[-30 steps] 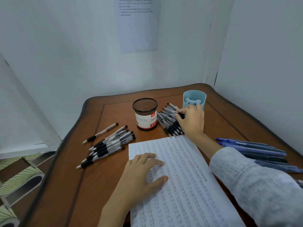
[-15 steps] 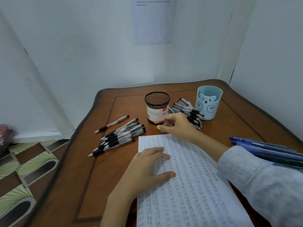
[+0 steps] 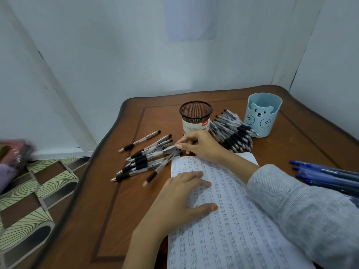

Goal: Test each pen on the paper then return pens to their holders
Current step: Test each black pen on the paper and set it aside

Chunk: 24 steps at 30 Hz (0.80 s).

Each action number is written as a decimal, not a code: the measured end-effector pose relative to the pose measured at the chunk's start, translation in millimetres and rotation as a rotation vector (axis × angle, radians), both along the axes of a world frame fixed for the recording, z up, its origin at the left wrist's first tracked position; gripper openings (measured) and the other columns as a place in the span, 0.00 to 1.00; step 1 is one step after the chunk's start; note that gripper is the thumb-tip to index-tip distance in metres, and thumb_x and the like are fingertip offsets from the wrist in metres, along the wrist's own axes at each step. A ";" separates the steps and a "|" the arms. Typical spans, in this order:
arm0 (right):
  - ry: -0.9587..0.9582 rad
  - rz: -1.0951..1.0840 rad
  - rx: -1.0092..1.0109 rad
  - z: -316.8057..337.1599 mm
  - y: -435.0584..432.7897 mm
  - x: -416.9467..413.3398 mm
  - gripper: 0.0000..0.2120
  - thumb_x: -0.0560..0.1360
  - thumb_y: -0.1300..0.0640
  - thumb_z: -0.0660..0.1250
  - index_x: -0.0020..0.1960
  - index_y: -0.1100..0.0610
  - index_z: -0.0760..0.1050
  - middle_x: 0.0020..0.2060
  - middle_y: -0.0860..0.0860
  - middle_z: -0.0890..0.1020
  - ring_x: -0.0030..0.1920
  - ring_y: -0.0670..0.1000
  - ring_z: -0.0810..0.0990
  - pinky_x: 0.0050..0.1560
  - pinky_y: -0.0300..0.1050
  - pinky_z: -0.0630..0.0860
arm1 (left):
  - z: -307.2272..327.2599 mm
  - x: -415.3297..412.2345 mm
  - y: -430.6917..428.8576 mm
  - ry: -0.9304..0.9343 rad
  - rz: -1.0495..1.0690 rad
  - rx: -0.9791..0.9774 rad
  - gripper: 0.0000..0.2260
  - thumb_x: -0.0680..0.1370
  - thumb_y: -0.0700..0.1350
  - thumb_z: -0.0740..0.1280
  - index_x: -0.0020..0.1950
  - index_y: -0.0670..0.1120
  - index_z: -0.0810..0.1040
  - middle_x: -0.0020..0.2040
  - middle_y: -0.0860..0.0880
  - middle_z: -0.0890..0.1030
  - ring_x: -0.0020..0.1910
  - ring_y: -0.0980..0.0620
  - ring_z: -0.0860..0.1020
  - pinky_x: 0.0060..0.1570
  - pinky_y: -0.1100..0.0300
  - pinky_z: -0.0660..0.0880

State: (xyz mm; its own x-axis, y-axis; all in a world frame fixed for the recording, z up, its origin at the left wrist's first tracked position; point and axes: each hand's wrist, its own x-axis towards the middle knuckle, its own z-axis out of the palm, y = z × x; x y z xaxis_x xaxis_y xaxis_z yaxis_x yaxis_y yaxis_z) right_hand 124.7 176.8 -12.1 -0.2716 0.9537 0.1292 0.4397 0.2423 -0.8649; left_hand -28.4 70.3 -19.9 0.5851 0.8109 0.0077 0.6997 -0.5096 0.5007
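Note:
My right hand (image 3: 202, 146) reaches across to the left pile of black-grip pens (image 3: 143, 160), and its fingertips pinch the back end of one pen (image 3: 172, 148) there. Another pen (image 3: 157, 170) lies askew at the pile's near side, beside the paper's corner. My left hand (image 3: 182, 197) presses flat on the written sheet of paper (image 3: 229, 230). A black mesh holder (image 3: 195, 118) and a blue bear holder (image 3: 261, 118) stand behind. A second heap of black-grip pens (image 3: 233, 131) lies between them.
Several blue pens (image 3: 326, 175) lie at the right edge of the wooden table (image 3: 108, 200). White walls close the back and right sides. The table's left edge drops to a patterned floor (image 3: 33, 191).
My right hand left the heap by the blue holder and swept left past the mesh holder to the left pile. The askew pen is new there. My left hand stayed on the paper.

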 end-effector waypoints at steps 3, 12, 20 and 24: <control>0.058 -0.020 -0.035 3.8 -9.1 6.5 0.04 0.76 0.57 0.69 0.49 0.55 0.81 0.35 0.48 0.83 0.25 0.45 0.73 0.27 0.36 0.71 | -0.9 -0.5 0.6 -0.003 0.003 -0.010 0.24 0.72 0.68 0.63 0.67 0.65 0.69 0.72 0.68 0.61 0.70 0.68 0.56 0.70 0.60 0.53; 0.298 -0.210 0.031 21.4 -43.2 35.8 0.06 0.74 0.58 0.70 0.50 0.57 0.81 0.37 0.50 0.82 0.34 0.46 0.78 0.29 0.38 0.77 | -1.2 -0.5 0.4 0.004 0.004 -0.004 0.24 0.72 0.68 0.63 0.67 0.64 0.69 0.72 0.66 0.62 0.71 0.66 0.57 0.69 0.59 0.53; 0.645 -0.466 0.092 49.4 -79.1 71.4 0.10 0.78 0.56 0.65 0.55 0.62 0.76 0.46 0.54 0.84 0.44 0.48 0.83 0.45 0.37 0.80 | -3.5 -0.4 -2.8 -0.031 0.014 -0.005 0.24 0.72 0.68 0.63 0.67 0.64 0.70 0.72 0.65 0.63 0.71 0.64 0.59 0.71 0.54 0.54; 0.792 -0.486 0.069 55.4 -99.0 81.8 0.08 0.81 0.53 0.59 0.56 0.56 0.69 0.40 0.54 0.82 0.40 0.51 0.82 0.44 0.43 0.81 | -6.6 0.7 -4.7 -0.046 0.024 0.005 0.23 0.72 0.68 0.62 0.66 0.65 0.70 0.73 0.64 0.63 0.72 0.63 0.60 0.71 0.53 0.54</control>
